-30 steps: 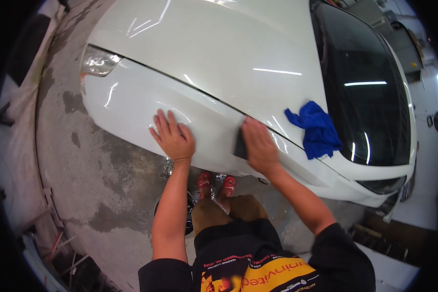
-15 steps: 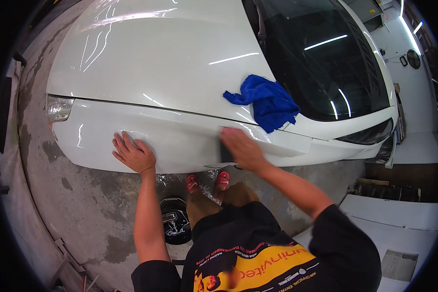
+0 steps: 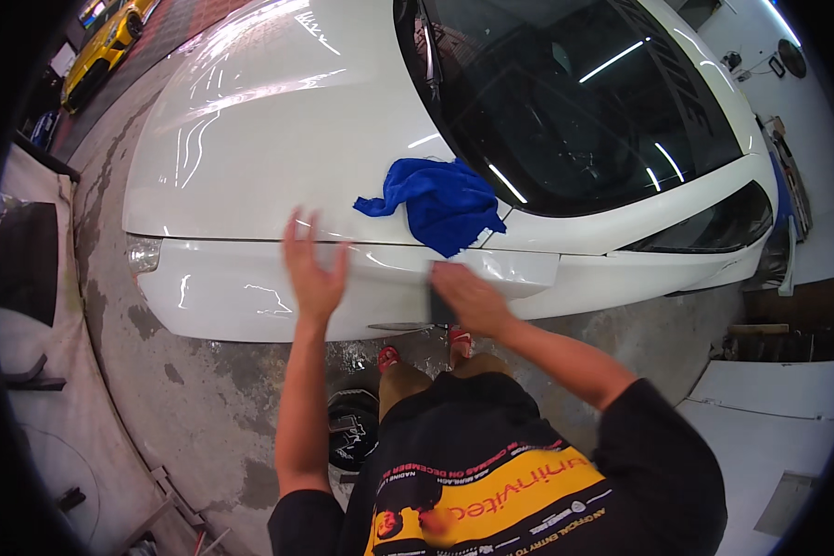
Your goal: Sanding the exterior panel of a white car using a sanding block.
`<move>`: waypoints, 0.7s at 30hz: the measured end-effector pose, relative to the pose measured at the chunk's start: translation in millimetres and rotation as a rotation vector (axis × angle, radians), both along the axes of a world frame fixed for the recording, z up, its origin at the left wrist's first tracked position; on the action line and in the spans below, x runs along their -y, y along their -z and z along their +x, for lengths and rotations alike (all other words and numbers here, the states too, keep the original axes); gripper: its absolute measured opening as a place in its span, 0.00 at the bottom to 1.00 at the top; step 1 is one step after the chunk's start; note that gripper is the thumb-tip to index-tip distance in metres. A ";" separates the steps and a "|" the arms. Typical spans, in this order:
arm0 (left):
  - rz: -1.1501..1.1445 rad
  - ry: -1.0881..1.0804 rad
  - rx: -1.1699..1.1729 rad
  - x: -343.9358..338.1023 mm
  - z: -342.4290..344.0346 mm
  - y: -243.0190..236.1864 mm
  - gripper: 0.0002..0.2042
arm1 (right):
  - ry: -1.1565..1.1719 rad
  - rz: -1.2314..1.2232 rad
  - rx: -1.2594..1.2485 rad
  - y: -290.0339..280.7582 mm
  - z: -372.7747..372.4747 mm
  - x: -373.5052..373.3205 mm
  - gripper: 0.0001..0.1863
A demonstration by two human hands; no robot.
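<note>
A white car (image 3: 215, 291) stands across the view, its front fender near me. My left hand (image 3: 317, 271), blurred, has its fingers spread and empty, over the fender near the hood seam. My right hand (image 3: 471, 298) holds a dark flat pad (image 3: 438, 306) against the fender, covering part of it. Just above that hand a crumpled blue cloth (image 3: 443, 204) lies on the hood (image 3: 259, 148), by the base of the windscreen.
A black bucket (image 3: 350, 428) stands on the wet concrete floor (image 3: 185, 398) beside my feet in red sandals (image 3: 387, 360). A draped sheet with dark panels is at left (image 3: 56, 371), white boards (image 3: 760, 398) at right. A yellow car (image 3: 102, 56) is at the far upper left.
My left hand has lifted from lying on the fender and moved up toward the hood seam. My right hand stays on the pad. The view has turned, showing more windscreen and the yellow car.
</note>
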State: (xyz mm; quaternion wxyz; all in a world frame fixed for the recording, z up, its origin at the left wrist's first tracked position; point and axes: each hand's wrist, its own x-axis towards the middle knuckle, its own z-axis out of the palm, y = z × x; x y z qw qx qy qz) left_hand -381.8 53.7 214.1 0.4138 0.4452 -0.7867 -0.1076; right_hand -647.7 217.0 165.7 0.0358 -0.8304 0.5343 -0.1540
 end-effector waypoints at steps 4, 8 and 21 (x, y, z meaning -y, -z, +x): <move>0.026 0.154 0.313 -15.7 -86.0 -33.0 0.42 | 0.077 -0.011 -0.063 -29.2 -45.5 -49.1 0.36; 0.015 0.114 0.530 2.4 -117.9 -24.1 0.38 | 0.003 -0.028 0.116 -15.3 19.9 5.3 0.32; 0.185 -0.276 0.238 64.5 -142.2 -50.8 0.14 | -0.091 0.013 -0.010 -24.8 -67.5 -22.0 0.35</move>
